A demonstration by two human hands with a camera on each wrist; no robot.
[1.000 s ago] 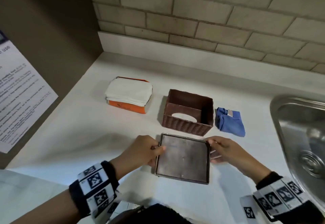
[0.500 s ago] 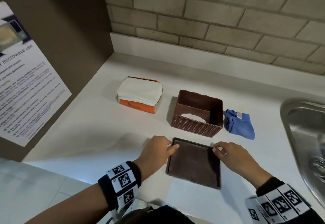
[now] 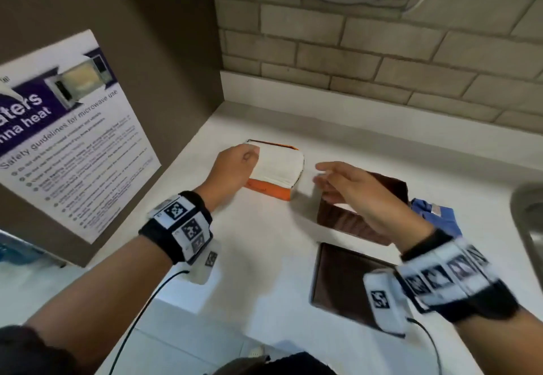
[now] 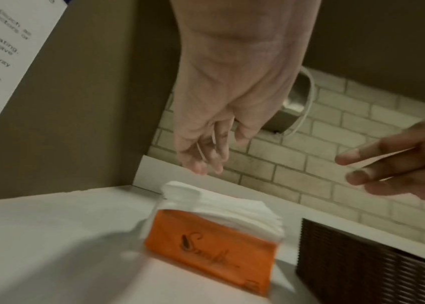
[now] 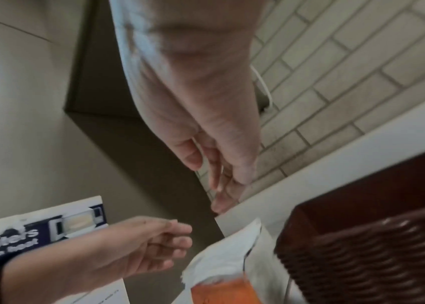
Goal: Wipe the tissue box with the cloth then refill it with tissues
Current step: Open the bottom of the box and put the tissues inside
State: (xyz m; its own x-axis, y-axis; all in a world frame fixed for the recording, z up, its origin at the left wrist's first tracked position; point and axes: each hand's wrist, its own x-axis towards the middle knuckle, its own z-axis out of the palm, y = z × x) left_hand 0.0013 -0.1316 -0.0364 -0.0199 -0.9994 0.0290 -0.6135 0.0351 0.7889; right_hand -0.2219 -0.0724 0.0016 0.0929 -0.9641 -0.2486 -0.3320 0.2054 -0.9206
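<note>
On the white counter [image 3: 264, 257], an opened orange pack [image 3: 270, 189] held a stack of white tissues [image 3: 279, 164], and beside it stood the brown woven tissue box [image 3: 346, 221], its inside hidden by the right hand [image 3: 361, 195]. The box's flat panel [image 3: 340, 283] lay nearer, the blue cloth [image 3: 437, 216] just right of the box. Both hands hovered with relaxed fingers, gripping nothing, the left hand [image 3: 235, 166] over the tissues' left end.

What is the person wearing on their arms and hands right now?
Bare hands, no gloves or rings visible. Left wrist and right wrist each carry a black band with white square-code tags, a small white tagged box beneath, and a thin black cable trailing back.
</note>
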